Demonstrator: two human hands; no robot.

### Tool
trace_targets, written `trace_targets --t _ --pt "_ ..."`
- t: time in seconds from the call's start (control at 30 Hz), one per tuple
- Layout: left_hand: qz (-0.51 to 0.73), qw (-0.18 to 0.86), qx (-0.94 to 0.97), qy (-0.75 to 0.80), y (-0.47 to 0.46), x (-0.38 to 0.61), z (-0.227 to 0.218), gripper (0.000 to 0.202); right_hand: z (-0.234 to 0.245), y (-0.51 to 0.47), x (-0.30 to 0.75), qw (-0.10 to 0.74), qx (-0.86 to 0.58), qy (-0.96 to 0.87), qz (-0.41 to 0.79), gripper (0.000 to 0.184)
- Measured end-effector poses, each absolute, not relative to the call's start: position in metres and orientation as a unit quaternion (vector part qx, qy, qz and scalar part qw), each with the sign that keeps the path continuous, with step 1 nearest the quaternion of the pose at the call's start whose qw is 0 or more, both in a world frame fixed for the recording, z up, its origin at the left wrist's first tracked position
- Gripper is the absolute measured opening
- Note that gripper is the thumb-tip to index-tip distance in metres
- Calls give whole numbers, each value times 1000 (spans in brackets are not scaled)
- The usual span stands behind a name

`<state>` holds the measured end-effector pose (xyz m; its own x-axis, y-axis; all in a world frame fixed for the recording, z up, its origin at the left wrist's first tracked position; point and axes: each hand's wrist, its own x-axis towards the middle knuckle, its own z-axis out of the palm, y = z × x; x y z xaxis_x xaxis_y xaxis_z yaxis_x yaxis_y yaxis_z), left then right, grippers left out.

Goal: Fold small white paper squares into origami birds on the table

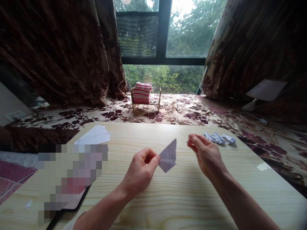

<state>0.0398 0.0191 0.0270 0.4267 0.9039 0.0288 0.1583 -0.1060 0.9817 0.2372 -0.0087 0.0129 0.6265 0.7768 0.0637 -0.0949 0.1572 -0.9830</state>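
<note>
My left hand (pixel 141 171) pinches a folded piece of white paper (pixel 169 156) by its left corner and holds it upright just above the light wooden table (pixel 182 195). My right hand (pixel 203 153) hovers a little to the right of the paper, not touching it, with its fingertips drawn together in a loose pinch and nothing visible in them. Three small folded paper pieces (pixel 219 138) lie on the table just beyond my right hand.
White paper sheets (pixel 94 135) lie at the table's far left. A blurred-out patch covers the near left, with a dark flat object under it. Behind the table, a floral-covered ledge holds a small wooden rack with striped cloth (pixel 142 94). A white lamp (pixel 263 92) stands right.
</note>
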Motion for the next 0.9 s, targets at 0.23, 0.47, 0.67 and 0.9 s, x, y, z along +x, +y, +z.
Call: trace_targets --t 0.23,0.47,0.67,0.9 --pt "421 609 525 420 21 45 25 22 21 -23 202 525 -531 -485 456 37" --pt "352 624 564 411 18 42 32 26 22 -26 197 534 -507 -477 480 31" --pt "353 624 565 409 18 41 30 28 25 -27 195 552 -499 -463 481 31" --pt "345 641 554 403 18 42 33 27 22 -28 191 539 -509 -461 489 27"
